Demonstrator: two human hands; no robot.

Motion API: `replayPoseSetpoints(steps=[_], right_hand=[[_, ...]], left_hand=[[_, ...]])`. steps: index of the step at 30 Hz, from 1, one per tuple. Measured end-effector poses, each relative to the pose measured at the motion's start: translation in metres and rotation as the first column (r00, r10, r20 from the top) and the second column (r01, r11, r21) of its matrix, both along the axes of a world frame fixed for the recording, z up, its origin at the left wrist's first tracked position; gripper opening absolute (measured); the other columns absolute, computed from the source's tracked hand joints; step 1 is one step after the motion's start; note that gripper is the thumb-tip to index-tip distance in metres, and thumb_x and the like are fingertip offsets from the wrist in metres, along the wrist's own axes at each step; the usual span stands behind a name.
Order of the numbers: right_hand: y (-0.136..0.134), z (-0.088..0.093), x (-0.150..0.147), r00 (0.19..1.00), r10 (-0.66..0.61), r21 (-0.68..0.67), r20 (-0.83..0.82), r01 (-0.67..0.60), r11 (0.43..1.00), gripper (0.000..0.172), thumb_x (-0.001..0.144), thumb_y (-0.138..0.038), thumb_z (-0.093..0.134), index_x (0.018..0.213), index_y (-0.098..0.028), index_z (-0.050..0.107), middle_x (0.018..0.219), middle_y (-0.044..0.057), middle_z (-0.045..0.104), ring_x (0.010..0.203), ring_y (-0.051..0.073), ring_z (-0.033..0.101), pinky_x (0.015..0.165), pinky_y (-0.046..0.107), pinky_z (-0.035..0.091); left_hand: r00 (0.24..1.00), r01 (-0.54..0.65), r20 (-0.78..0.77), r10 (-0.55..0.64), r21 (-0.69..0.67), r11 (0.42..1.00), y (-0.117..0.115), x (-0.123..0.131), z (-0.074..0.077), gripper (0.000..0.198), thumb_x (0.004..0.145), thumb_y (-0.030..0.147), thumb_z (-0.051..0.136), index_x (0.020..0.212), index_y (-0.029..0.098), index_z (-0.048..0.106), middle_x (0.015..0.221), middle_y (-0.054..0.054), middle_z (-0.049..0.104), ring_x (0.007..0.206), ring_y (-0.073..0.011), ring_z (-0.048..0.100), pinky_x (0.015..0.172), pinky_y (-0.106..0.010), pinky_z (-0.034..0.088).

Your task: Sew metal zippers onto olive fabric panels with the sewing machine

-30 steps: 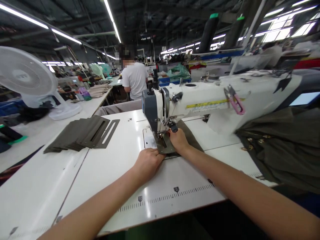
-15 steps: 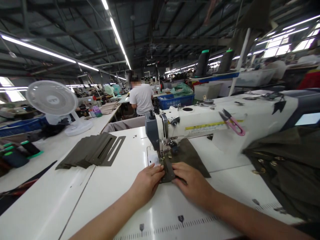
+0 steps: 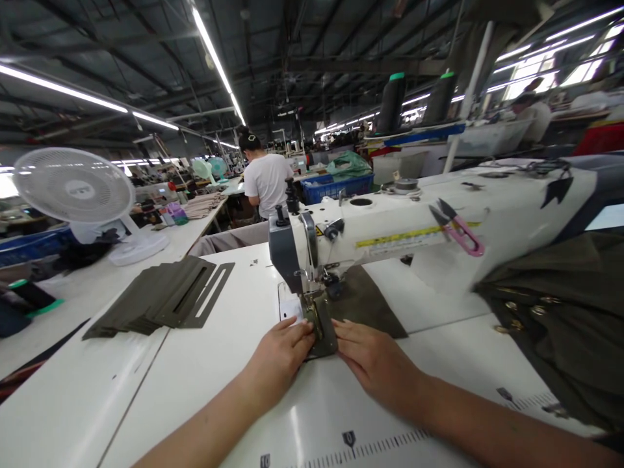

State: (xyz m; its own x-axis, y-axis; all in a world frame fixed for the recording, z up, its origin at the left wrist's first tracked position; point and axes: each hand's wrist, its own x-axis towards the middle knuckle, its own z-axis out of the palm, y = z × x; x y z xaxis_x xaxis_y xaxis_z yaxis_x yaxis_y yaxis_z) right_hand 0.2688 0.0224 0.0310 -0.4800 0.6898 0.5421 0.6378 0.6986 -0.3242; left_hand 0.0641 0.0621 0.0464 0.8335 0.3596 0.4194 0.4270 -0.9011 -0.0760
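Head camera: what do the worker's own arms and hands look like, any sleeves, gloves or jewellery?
Both forearms are bare right to the bottom edge of the picture; no sleeve shows. The left hand and right hand wear no gloves, and no rings, watch or wristbands can be seen. The fingernails look short and plain. Anything above the forearms is out of view.

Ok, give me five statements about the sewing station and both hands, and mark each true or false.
1. Both hands, the left hand and the right hand, rest on the olive fabric piece at the needle of the sewing machine. True.
2. The pink thread snips lie on the table beside the left hand. False: they sit on the machine's arm.
3. A stack of olive cut pieces lies on the table to the left. True.
4. The white fan stands right of the machine. False: it stands far left.
5. The right hand holds scissors. False: it lies flat on the fabric.
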Motion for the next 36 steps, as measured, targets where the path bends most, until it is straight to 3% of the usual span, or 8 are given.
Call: replayPoseSetpoints(steps=[14,23,36], right_hand=[[0.031,0.001,0.002,0.999,0.035,-0.049,-0.019,-0.035,0.998,0.033,0.081,-0.005,0.04,0.101,-0.018,0.064,0.11,0.008,0.062,0.106,0.018,0.055,0.096,0.036,0.041],[0.05,0.003,0.002,0.998,0.028,-0.05,-0.052,-0.03,0.998,0.026,0.082,-0.008,0.037,0.078,-0.018,0.061,0.087,0.006,0.065,0.088,0.017,0.06,0.086,0.031,0.046],[0.056,-0.002,0.003,1.0,-0.013,-0.047,-0.006,0.012,0.999,0.024,0.082,-0.009,0.038,0.075,-0.018,0.059,0.08,0.006,0.063,0.083,0.018,0.06,0.08,0.03,0.046]], left_hand=[[0.997,-0.068,0.034,0.07,-0.046,0.997,0.025,0.008,0.004,0.021,0.089,0.014,0.038,0.094,0.012,0.058,0.082,-0.01,0.059,0.079,-0.0213,0.058,0.071,-0.036,0.053],[0.992,-0.1,0.069,0.109,-0.129,0.987,0.033,0.006,-0.003,0.017,0.084,0.008,0.045,0.094,0.015,0.056,0.087,-0.008,0.059,0.085,-0.0202,0.058,0.077,-0.033,0.052],[0.988,-0.134,0.058,0.144,-0.149,0.98,0.034,0.006,-0.006,0.014,0.084,0.012,0.049,0.094,0.016,0.058,0.088,-0.007,0.059,0.082,-0.0196,0.059,0.077,-0.034,0.052]])
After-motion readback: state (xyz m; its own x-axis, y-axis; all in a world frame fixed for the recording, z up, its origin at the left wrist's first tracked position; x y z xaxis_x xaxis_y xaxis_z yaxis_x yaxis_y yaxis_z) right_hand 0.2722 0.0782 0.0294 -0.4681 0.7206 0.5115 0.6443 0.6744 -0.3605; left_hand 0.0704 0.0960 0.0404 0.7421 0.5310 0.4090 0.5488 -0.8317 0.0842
